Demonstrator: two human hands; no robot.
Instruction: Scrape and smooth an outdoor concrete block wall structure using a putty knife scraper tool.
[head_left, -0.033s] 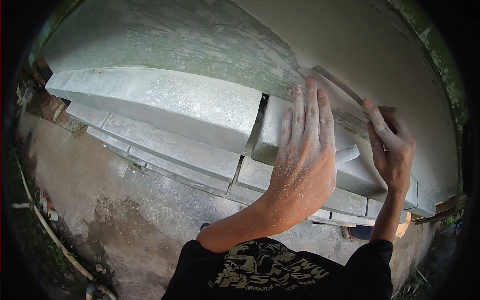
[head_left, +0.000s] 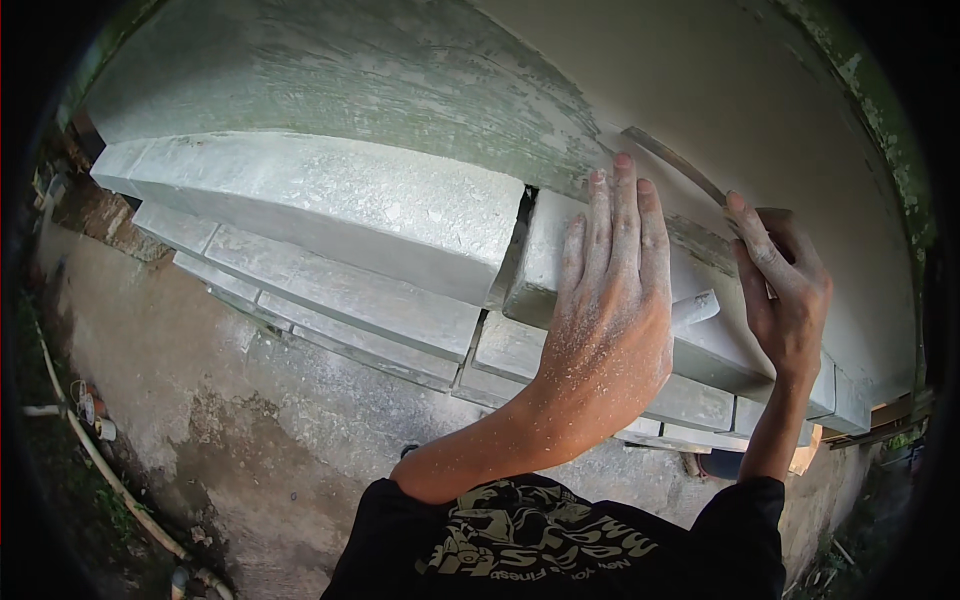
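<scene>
My left hand (head_left: 610,310), coated in white dust, is stretched out with its fingers extended toward the wall, above the top of a pale block (head_left: 545,245). A white, blunt-ended stick-like piece (head_left: 695,308) juts out beside the palm; its other end is hidden, and I cannot tell whether the hand touches it. To the right, my right hand (head_left: 785,280) grips a thin scraper (head_left: 680,165), seen nearly edge-on. The scraper's far end lies close to the wall (head_left: 570,60), just beyond my left fingertips. Streaky grey-green patches and smoother pale coating cover the wall.
Long pale blocks (head_left: 330,190) are stacked in stepped rows along the wall, with a dark gap between two of them. Below lies a stained concrete floor (head_left: 150,330). A long pole (head_left: 100,470) and plants border the left side.
</scene>
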